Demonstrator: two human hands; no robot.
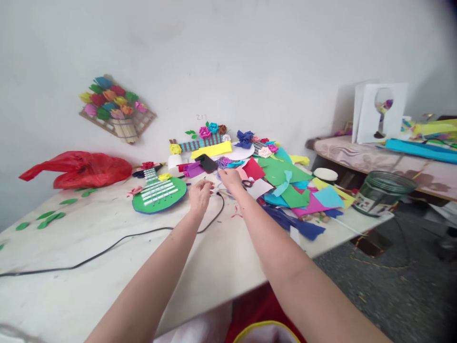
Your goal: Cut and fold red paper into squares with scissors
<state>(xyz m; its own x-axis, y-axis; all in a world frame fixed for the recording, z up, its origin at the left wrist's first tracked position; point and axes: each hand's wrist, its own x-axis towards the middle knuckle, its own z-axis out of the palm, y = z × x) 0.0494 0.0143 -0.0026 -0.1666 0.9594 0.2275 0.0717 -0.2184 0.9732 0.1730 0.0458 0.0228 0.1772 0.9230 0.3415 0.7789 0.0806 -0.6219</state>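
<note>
Both of my arms reach out over the white table. My left hand is bent with its fingertips drawn together, beside the end of a black cable and a small pale object. What it pinches, if anything, is too small to make out. My right hand is closed, back towards me, close to the coloured paper scraps; whatever lies in its fingers is hidden. Just beyond the hands lies a black phone. A pair of dark-handled scissors lies right of my right hand. Left of my left hand sits a green guitar-shaped craft with white strips.
Green, blue and pink paper sheets cover the table's right side. A glass jar stands at its right corner. At the back left rests a red plastic bag, with green paper leaves before it. The cable runs left across the table.
</note>
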